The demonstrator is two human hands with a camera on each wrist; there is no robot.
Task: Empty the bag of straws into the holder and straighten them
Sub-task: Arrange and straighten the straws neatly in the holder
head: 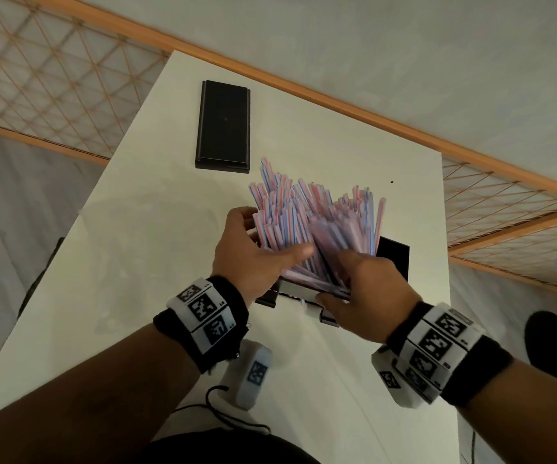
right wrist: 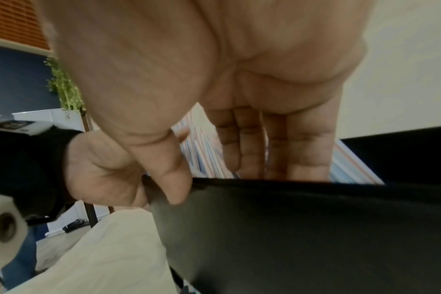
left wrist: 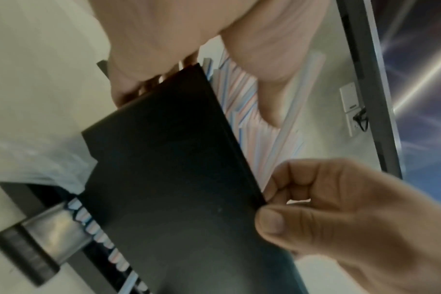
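Observation:
Pink-and-blue striped straws [head: 303, 212] stand fanned and uneven in a black box holder [head: 392, 256] on the white table. My left hand [head: 253, 249] grips the bundle from the left, thumb across its front and fingers curled behind at the holder's far corner [left wrist: 129, 93]. My right hand [head: 367, 289] is at the front right. Its fingers [right wrist: 242, 143] reach down inside against the straws [right wrist: 207, 159], and its thumb [right wrist: 174, 179] presses the outside of the holder's wall [right wrist: 290, 228], pinching it. Straw ends show at the holder's lower slot [left wrist: 96, 228]. A crinkled clear bag [left wrist: 45, 163] lies beside the holder.
A flat black lid [head: 223, 125] lies at the far side of the table [head: 136, 262]. The table's right edge runs close behind the holder. Wooden lattice screens [head: 52, 78] stand beyond the table, and a dark shoe [head: 551, 346] is on the floor at right.

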